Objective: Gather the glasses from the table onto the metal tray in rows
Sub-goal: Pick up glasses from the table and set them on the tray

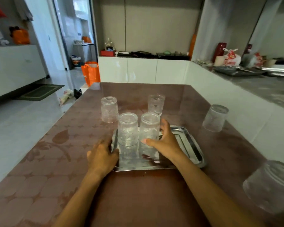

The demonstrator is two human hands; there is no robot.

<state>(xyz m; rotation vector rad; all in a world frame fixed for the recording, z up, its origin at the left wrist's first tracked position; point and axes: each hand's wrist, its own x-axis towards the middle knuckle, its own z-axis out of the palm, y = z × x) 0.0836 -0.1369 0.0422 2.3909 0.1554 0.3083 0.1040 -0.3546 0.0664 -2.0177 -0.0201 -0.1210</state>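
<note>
A metal tray (pixel 189 145) lies on the brown table (pixel 59 161). Two clear ribbed glasses stand upside down side by side on its far left part: the left glass (pixel 127 128) and the right glass (pixel 149 128). My right hand (pixel 164 141) wraps around the right glass, thumb in front and fingers behind. My left hand (pixel 102 156) holds the tray's left edge. Off the tray, on the table, stand a far-left glass (pixel 109 109), a far-middle glass (pixel 155 104), a right glass (pixel 215 117) and a blurred near-right glass (pixel 269 185).
A white half-wall (pixel 228 104) runs along the table's right side, with a cluttered grey counter (pixel 261 82) behind it. White cabinets (pixel 143 69) stand beyond the table's far edge. An orange bag (pixel 90 72) sits on the floor at far left.
</note>
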